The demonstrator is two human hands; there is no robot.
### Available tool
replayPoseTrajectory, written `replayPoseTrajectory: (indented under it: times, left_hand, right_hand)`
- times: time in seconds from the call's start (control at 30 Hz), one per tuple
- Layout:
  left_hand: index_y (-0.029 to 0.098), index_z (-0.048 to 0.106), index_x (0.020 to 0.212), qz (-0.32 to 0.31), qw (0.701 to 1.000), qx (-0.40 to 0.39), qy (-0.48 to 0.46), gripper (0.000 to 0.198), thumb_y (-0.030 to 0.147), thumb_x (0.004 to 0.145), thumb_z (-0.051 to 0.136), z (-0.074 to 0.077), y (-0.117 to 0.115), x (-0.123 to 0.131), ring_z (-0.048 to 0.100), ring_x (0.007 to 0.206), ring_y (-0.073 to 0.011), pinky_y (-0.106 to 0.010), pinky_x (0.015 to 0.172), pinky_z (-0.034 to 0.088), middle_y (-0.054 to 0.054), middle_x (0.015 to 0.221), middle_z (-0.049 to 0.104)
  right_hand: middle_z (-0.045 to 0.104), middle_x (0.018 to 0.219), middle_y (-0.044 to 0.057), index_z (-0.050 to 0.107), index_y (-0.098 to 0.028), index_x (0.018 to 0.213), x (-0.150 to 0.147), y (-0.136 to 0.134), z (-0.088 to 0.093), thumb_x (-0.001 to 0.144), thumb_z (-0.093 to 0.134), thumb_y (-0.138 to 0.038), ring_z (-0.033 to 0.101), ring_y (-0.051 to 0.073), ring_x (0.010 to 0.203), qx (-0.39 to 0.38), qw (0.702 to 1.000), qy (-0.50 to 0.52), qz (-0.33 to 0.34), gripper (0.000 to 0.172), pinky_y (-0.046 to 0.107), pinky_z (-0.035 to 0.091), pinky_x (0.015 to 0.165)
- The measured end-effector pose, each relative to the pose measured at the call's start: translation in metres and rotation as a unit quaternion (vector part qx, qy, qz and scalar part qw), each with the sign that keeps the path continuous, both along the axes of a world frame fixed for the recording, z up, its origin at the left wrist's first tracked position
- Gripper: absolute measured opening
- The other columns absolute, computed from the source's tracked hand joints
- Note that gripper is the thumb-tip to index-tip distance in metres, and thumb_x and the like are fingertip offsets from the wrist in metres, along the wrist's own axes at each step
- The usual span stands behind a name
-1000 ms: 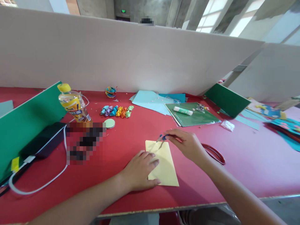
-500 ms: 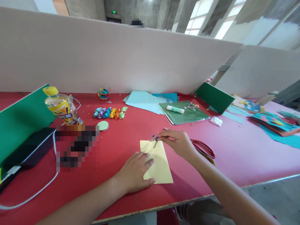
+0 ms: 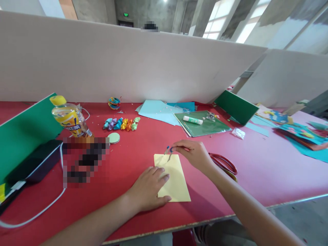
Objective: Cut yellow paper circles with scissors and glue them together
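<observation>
A pale yellow sheet of paper (image 3: 176, 179) lies on the red table (image 3: 133, 160) in front of me. My left hand (image 3: 148, 188) rests flat on the sheet's left side, fingers stretched out, pressing it down. My right hand (image 3: 193, 155) is closed in a pinch on a small compass (image 3: 168, 152) with a blue top, its tip touching the sheet's far edge. Red-handled scissors (image 3: 224, 163) lie just behind my right wrist.
A yellow-capped bottle (image 3: 68, 118) and a black box (image 3: 33, 164) with a white cable stand at the left. Several coloured paper twists (image 3: 121, 123), a green disc (image 3: 113, 137), blue sheets (image 3: 159, 111), a green sheet (image 3: 205, 125) with a glue stick (image 3: 192, 120) lie farther back. White partitions (image 3: 128, 65) wall the table.
My right hand has turned the compass slightly at the sheet's far edge. The left hand stays pressed on the paper. The view has shifted a little.
</observation>
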State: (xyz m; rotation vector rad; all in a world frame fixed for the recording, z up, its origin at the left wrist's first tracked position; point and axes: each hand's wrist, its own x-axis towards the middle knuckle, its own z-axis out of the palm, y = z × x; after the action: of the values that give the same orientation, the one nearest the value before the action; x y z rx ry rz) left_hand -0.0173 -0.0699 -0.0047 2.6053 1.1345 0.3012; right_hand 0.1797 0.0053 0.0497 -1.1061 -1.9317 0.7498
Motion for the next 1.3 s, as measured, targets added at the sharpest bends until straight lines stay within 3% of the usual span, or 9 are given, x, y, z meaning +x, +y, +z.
replayPoseTrajectory:
  times: [0.2, 0.63, 0.97, 1.07, 1.2, 1.3]
  left_hand:
    - [0.017, 0.049, 0.124, -0.002, 1.0, 0.0, -0.001, 0.058, 0.052, 0.078, 0.051, 0.001, 0.0, 0.0, 0.044, 0.116, -0.0277, -0.043, 0.099, 0.034, -0.012, 0.127, 0.05]
    - [0.017, 0.05, 0.124, -0.001, 1.0, 0.002, 0.001, 0.059, 0.053, 0.078, 0.05, 0.0, 0.001, 0.001, 0.044, 0.115, -0.0277, -0.042, 0.098, 0.035, -0.012, 0.126, 0.05]
    - [0.016, 0.051, 0.123, -0.009, 1.0, 0.0, -0.013, 0.057, 0.051, 0.078, 0.052, 0.0, 0.002, 0.0, 0.045, 0.114, -0.0277, -0.042, 0.097, 0.036, -0.012, 0.124, 0.052]
    - [0.019, 0.056, 0.116, -0.004, 1.0, 0.005, -0.029, 0.044, 0.046, 0.082, 0.048, 0.004, 0.012, -0.008, 0.049, 0.109, -0.0239, -0.039, 0.095, 0.038, -0.009, 0.117, 0.057]
    - [0.02, 0.061, 0.108, 0.06, 0.996, 0.047, -0.035, 0.034, 0.037, 0.088, 0.04, 0.013, 0.035, -0.02, 0.051, 0.108, -0.0221, -0.038, 0.094, 0.038, -0.007, 0.115, 0.06]
    - [0.02, 0.059, 0.112, 0.036, 0.997, 0.06, -0.015, 0.034, 0.034, 0.087, 0.04, 0.016, 0.05, -0.023, 0.047, 0.116, -0.0222, -0.039, 0.097, 0.037, -0.007, 0.123, 0.056]
  right_hand:
    - [0.072, 0.078, 0.0, 0.07, -0.024, 0.08, -0.001, 0.001, 0.001, 0.079, 0.058, -0.024, 0.067, 0.017, 0.07, 0.029, 0.999, -0.027, -0.008, 0.011, 0.028, 0.055, 0.066]
    - [0.072, 0.079, 0.001, 0.07, -0.022, 0.079, -0.002, -0.004, 0.007, 0.079, 0.058, -0.021, 0.067, 0.016, 0.072, 0.009, 1.0, -0.018, -0.013, 0.012, 0.025, 0.054, 0.067]
    - [0.072, 0.079, 0.001, 0.069, -0.022, 0.081, -0.002, -0.002, -0.001, 0.079, 0.058, -0.023, 0.068, 0.017, 0.072, 0.004, 1.0, -0.006, -0.013, 0.012, 0.026, 0.055, 0.066]
    - [0.072, 0.078, 0.002, 0.069, -0.021, 0.081, -0.002, 0.0, -0.003, 0.079, 0.057, -0.023, 0.068, 0.018, 0.073, -0.012, 1.0, 0.006, -0.007, 0.013, 0.027, 0.056, 0.066]
    - [0.072, 0.078, 0.001, 0.069, -0.022, 0.081, -0.001, 0.006, -0.004, 0.078, 0.056, -0.021, 0.068, 0.018, 0.074, -0.014, 1.0, -0.013, -0.004, 0.013, 0.029, 0.055, 0.069]
    - [0.072, 0.077, 0.0, 0.069, -0.022, 0.079, -0.001, 0.01, -0.004, 0.078, 0.055, -0.02, 0.068, 0.019, 0.073, -0.006, 1.0, -0.02, -0.001, 0.013, 0.031, 0.054, 0.07]
